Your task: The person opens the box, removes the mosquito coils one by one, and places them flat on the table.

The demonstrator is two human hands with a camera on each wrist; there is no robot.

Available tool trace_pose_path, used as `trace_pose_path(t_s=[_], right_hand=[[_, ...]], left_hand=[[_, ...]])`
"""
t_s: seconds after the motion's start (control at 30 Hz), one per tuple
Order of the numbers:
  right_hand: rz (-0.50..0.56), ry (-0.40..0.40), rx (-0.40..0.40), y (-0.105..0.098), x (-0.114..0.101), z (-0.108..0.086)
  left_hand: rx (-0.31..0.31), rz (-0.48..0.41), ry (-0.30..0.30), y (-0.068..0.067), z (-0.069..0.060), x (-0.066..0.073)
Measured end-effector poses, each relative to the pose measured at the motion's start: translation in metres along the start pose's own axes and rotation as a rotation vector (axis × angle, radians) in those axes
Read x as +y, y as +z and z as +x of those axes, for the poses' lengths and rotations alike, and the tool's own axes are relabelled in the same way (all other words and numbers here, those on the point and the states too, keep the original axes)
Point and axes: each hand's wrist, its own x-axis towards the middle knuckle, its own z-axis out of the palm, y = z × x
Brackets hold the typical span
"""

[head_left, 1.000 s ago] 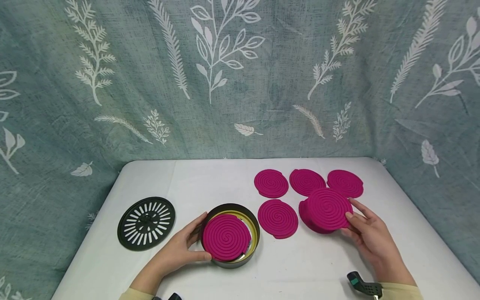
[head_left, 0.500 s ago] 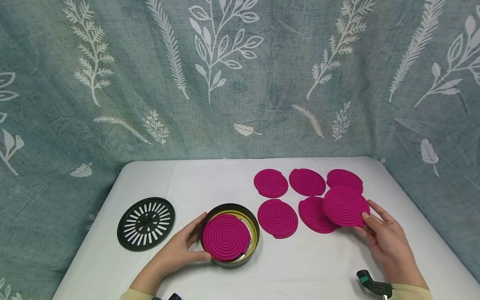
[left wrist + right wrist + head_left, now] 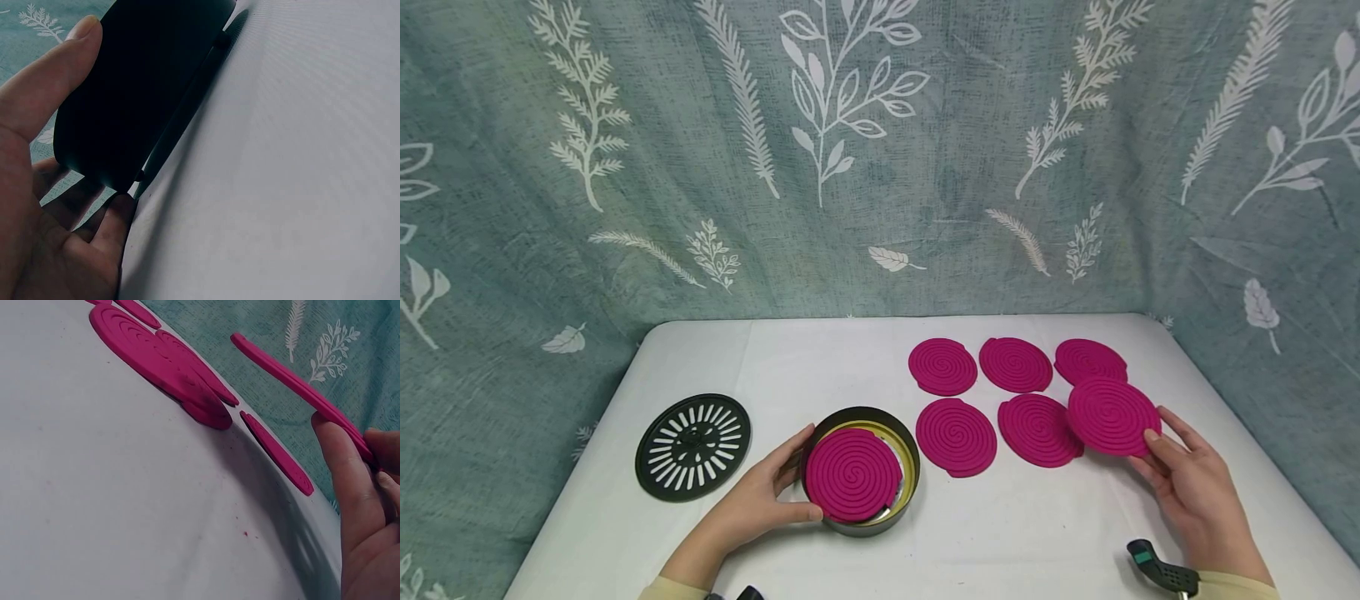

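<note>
My left hand [image 3: 767, 493] grips a round black tin [image 3: 917, 492] by its left side, thumb at the near rim and fingers behind. In the left wrist view the tin's dark side [image 3: 144, 81] fills the grip. Inside its yellowish interior lies a magenta mosquito coil [image 3: 853, 475], leaning on the near-left rim. With thumb and fingers, my right hand [image 3: 1198, 483] pinches another mosquito coil [image 3: 1114, 417] by its right edge. The right wrist view shows this coil [image 3: 294, 381] edge-on, raised above the table.
Several magenta mosquito coils [image 3: 957, 437] lie flat in two rows at the back right. One of these coils [image 3: 1037, 430] is partly covered by the held one in the head view. A black slotted lid [image 3: 692, 447] lies left of the tin on the white table [image 3: 1000, 550].
My right hand has moved right with the held mosquito coil, uncovering most of the coil lying beneath it. The left hand and the tin have stayed in place.
</note>
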Motion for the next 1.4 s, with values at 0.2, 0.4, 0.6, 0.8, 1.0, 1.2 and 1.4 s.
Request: trace_pose_path(t_s=[0.2,0.4,0.6,0.8,1.0,1.2,1.4], right_hand=[[0.051,0.009,0.036,-0.010,-0.002,0.000],[0.050,0.020,0.113,-0.020,-0.004,0.002],[0.028,0.032,0.156,-0.026,-0.002,0.002],[-0.069,0.075,0.178,-0.029,0.001,0.004],[-0.191,0.094,0.210,-0.028,0.004,0.009],[-0.222,0.080,0.190,-0.029,0.005,0.011],[-0.217,0.098,0.204,-0.032,0.002,0.009]], left_hand=[[0.002,0.005,-0.004,0.000,0.000,0.001],[0.001,0.006,-0.006,0.000,0.001,0.001],[-0.006,-0.003,0.003,0.000,0.000,-0.001],[0.001,0.003,-0.008,0.000,0.001,-0.001],[-0.012,-0.011,-0.007,-0.001,0.000,-0.002],[-0.019,-0.022,0.001,-0.002,0.000,-0.003],[-0.023,-0.019,0.013,-0.001,0.001,-0.003]])
